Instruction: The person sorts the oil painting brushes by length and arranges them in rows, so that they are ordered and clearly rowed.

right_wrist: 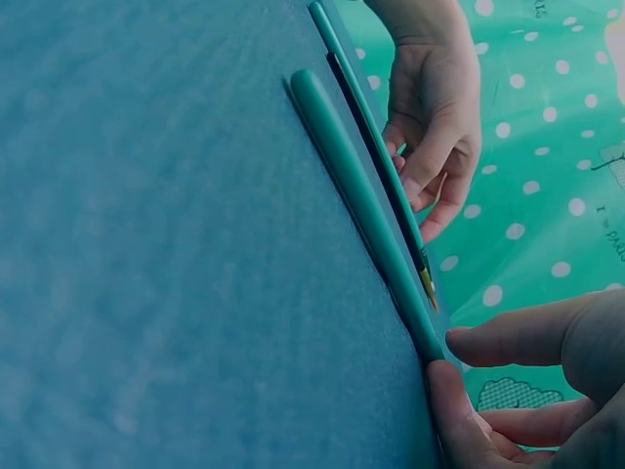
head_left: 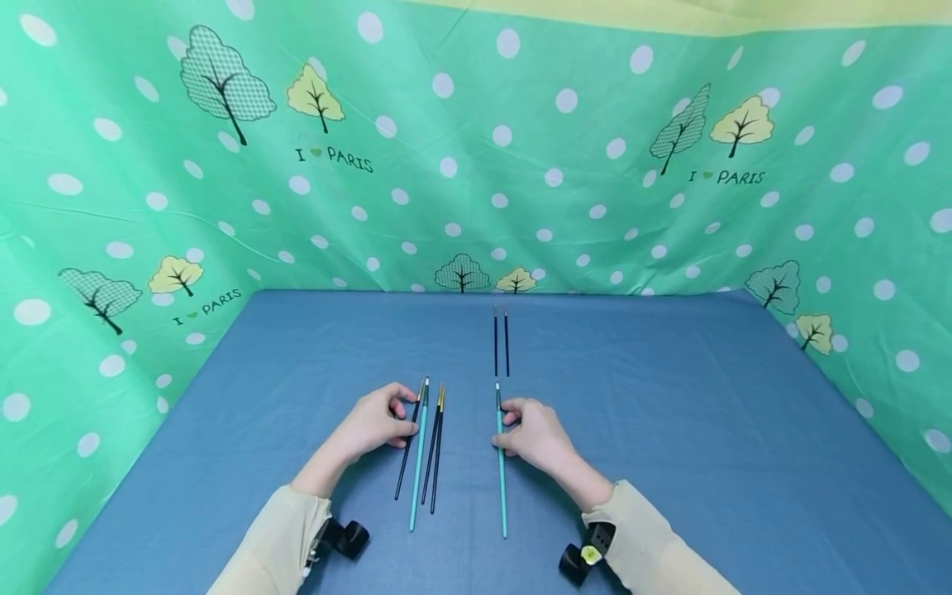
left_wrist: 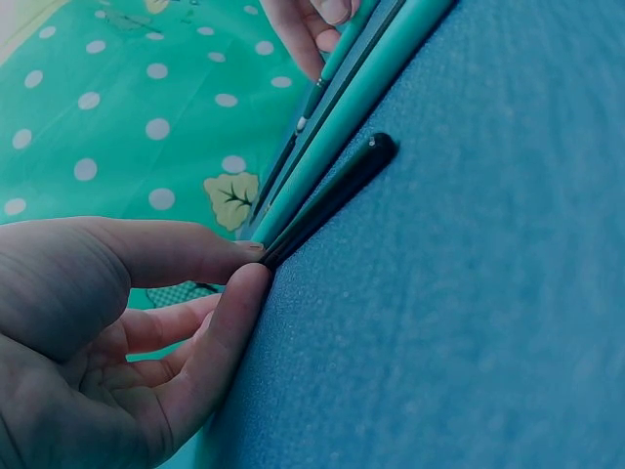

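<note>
Pinching a black brush, left hand partly covers it, right hand's grip on teal brush unclear.

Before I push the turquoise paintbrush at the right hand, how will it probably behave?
The turquoise paintbrush would probably roll sideways, as its handle looks round. It seems stiff, since the long handle lies straight. Beside the right hand it looks slender, so it is likely light.

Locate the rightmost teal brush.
In the head view, the teal brush lies just right of centre, at the right hand, directly below two black brushes.
</note>
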The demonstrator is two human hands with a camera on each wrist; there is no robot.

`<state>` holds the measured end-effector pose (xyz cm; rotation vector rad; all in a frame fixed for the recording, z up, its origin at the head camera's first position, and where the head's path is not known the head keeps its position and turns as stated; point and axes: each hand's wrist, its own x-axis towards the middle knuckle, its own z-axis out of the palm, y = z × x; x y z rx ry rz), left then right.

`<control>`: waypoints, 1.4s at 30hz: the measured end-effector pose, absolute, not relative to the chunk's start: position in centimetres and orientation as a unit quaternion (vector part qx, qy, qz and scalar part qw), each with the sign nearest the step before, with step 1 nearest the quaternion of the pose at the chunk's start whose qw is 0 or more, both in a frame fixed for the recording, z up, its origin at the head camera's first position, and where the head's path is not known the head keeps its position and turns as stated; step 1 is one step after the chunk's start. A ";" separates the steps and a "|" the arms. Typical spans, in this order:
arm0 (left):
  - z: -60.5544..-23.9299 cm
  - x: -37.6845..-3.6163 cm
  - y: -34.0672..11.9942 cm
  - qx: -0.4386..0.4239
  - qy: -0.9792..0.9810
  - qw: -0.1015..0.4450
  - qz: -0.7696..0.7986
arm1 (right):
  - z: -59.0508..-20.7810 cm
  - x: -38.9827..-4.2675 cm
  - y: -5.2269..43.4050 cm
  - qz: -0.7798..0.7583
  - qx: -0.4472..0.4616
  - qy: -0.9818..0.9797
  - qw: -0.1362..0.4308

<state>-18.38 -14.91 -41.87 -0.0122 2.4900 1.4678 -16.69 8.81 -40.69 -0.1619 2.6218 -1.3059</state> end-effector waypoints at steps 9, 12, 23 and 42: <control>-41.8 -18.4 -14.9 -0.005 0.854 0.124 0.506 | -40.0 -17.2 8.6 -0.431 -0.068 0.896 0.085; -41.8 -18.3 -14.9 -0.004 0.854 0.124 0.506 | -39.8 -17.3 8.1 -0.428 -0.079 0.896 0.085; -41.7 -18.3 -14.9 -0.009 0.856 0.122 0.503 | -39.4 -16.6 5.0 -0.460 -0.099 0.873 0.128; -41.7 -18.3 -14.9 -0.007 0.852 0.122 0.509 | -40.8 -16.1 2.0 -0.435 -0.105 0.883 0.145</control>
